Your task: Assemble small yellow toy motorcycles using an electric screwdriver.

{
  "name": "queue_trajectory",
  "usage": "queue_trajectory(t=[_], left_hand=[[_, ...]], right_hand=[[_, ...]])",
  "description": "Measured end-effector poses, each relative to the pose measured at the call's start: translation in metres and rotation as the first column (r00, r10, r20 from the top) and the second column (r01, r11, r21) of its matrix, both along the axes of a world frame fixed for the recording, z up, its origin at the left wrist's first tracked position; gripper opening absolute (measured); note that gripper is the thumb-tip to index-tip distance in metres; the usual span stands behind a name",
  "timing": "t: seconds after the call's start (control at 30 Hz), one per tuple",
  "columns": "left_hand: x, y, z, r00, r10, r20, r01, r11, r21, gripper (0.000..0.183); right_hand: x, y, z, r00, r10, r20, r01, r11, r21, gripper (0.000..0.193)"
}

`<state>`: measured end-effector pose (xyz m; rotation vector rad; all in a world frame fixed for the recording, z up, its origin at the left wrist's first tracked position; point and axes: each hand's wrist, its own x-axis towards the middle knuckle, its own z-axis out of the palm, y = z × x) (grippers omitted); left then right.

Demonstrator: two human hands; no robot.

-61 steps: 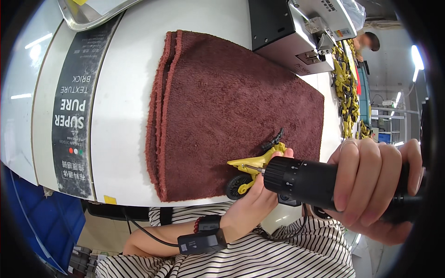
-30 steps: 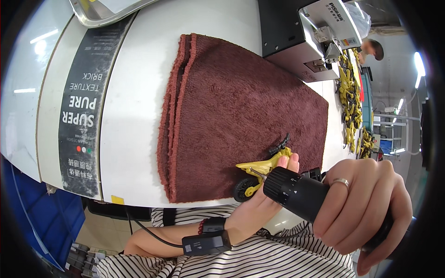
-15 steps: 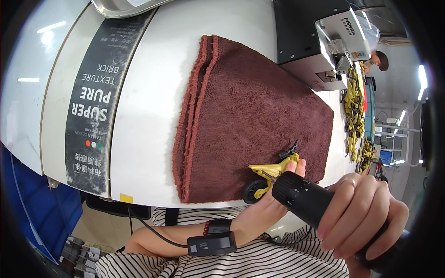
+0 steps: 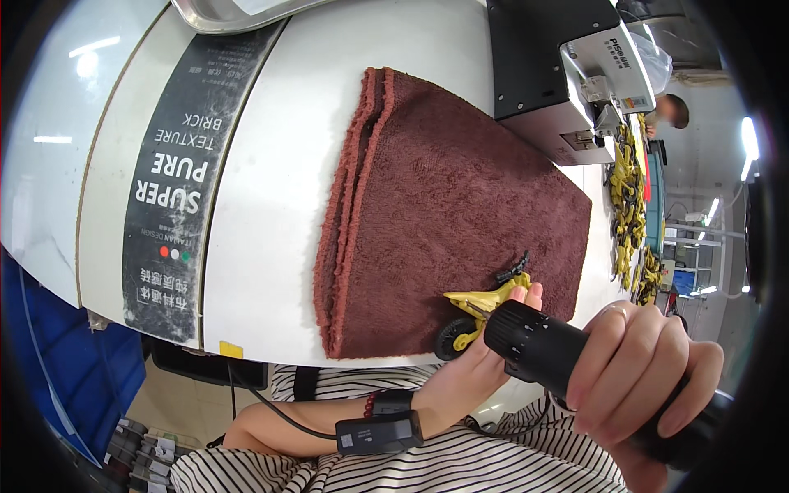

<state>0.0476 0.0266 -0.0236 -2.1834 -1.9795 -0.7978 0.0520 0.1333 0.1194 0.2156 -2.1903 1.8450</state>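
A yellow toy motorcycle (image 4: 481, 302) with black wheels and handlebars is held at the near edge of a folded dark red towel (image 4: 460, 189). My left hand (image 4: 468, 370) is closed on it from the near side; part of that hand is hidden behind the tool. In my right hand (image 4: 645, 361) is a black electric screwdriver (image 4: 538, 341), gripped with the fingers wrapped round its body. Its thin bit points left and meets the side of the toy motorcycle. Whether the tip sits in a screw is too small to tell.
A black and silver machine (image 4: 567, 90) stands at the far right of the white table (image 4: 263, 189). Beyond it lies a pile of yellow toy motorcycles (image 4: 627, 205). A metal tray (image 4: 238, 12) is at the far left. Another person (image 4: 670, 113) sits in the background.
The view has shifted slightly, so the towel and table appear a little to the right. Both hands keep their grips, and the screwdriver bit stays against the toy motorcycle.
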Motion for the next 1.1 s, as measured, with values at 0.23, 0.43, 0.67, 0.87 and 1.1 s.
queue_trajectory(t=[0.23, 0.43, 0.67, 0.87, 1.1], left_hand=[[0.005, 0.001, 0.000, 0.992, -0.125, 0.013, 0.126, 0.992, -0.021, 0.048], [-0.002, -0.002, 0.005, 0.978, 0.116, -0.171, -0.122, 0.992, -0.028, 0.044], [-0.044, -0.009, 0.045, 0.909, 0.083, 0.409, -0.058, 0.996, -0.072, 0.066], [-0.067, -0.005, 0.043, 0.926, -0.018, 0.378, 0.061, 0.993, -0.102, 0.052], [-0.053, -0.019, 0.020, 0.853, -0.264, 0.450, 0.032, 0.887, 0.460, 0.070]], right_hand=[[0.005, -0.018, -0.025, 0.863, -0.386, -0.325, 0.357, 0.923, -0.146, 0.046], [0.043, -0.012, 0.014, 0.683, -0.513, -0.520, 0.346, 0.854, -0.388, 0.035], [0.103, 0.009, -0.011, 0.511, -0.749, -0.422, 0.694, 0.649, -0.313, 0.052], [0.118, 0.018, -0.048, 0.456, -0.850, -0.264, 0.765, 0.526, -0.370, 0.055], [0.123, 0.020, -0.050, 0.478, -0.823, -0.306, 0.764, 0.561, -0.317, 0.054]])
